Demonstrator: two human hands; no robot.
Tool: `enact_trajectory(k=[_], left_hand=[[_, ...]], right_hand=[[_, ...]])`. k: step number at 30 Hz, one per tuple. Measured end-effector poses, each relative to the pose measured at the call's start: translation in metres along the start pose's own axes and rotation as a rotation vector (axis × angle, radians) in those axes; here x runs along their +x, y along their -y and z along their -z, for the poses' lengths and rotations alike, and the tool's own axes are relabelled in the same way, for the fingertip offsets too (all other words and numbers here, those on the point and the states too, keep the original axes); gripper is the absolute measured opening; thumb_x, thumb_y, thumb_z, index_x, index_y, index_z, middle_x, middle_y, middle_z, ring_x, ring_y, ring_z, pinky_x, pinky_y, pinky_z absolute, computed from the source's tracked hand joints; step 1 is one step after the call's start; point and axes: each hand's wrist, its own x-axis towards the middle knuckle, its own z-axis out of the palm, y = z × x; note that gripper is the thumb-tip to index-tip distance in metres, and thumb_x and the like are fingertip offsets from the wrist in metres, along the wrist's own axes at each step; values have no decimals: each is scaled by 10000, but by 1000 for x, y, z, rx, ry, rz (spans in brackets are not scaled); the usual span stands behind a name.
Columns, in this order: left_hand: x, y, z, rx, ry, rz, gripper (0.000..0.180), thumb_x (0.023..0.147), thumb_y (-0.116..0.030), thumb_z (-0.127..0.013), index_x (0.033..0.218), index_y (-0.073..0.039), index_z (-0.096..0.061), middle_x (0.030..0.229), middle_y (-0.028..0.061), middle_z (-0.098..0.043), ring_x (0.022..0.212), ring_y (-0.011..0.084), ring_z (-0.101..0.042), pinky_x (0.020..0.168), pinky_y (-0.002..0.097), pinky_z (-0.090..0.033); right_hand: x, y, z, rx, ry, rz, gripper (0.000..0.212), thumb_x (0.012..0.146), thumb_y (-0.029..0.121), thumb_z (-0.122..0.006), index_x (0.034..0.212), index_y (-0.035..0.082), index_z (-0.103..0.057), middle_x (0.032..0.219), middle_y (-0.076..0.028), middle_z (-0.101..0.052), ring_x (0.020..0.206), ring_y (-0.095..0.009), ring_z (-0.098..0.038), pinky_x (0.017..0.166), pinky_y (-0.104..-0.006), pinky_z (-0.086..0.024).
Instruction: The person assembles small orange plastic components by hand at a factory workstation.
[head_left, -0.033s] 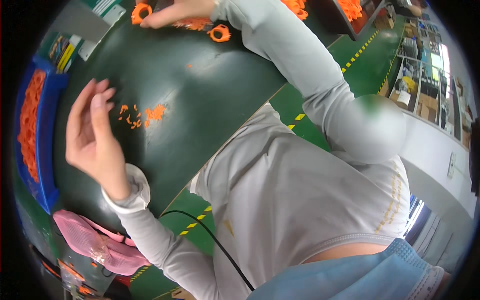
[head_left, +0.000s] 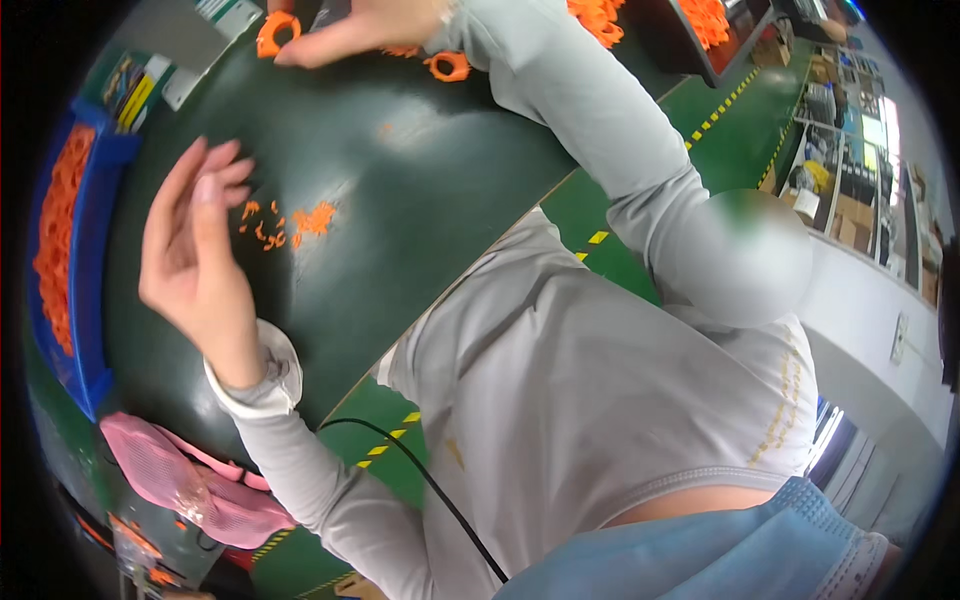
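My left hand (head_left: 200,270) is over the dark green table (head_left: 400,210), palm turned inward. Its fingers are loosely bent and apart, with nothing in them. Small orange scraps (head_left: 314,217) lie just right of its fingertips. At the top edge, my right hand (head_left: 375,25) has its thumb against an orange plastic ring-shaped part (head_left: 279,36) and appears to grip it; its other fingers are partly cut off by the view. A second orange ring (head_left: 448,67) lies below the right wrist, beside more orange pieces partly hidden by that hand.
A blue bin (head_left: 95,290) of orange parts stands at the left. Further orange parts (head_left: 597,22) and a dark bin (head_left: 715,70) are at the top right. A pink mesh bag (head_left: 175,475) is near my left forearm. A black cable (head_left: 430,475) crosses before my body.
My right hand and the orange ring at its thumb have shifted slightly down and left. My left hand has moved a little up and right, nearer the scraps.
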Motion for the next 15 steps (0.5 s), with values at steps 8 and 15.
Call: enact_trajectory(k=[8,15], left_hand=[[-4,1,-11,-181,17,38,283,999,-41,-606,1227,128,-604,1078,232,-721,991,232,-712,896,297,-559],[13,13,16,-274,-268,5,316,1044,-142,-548,1144,152,-609,1053,283,-697,884,282,-712,862,356,-555]], right_hand=[[0,56,-28,42,-223,322,389,673,387,-816,868,124,-606,989,-48,-580,1003,-280,-521,871,-426,-370],[4,32,-12,308,174,175,148,786,209,-744,886,150,-652,922,-42,-611,941,-275,-583,840,-397,-408]])
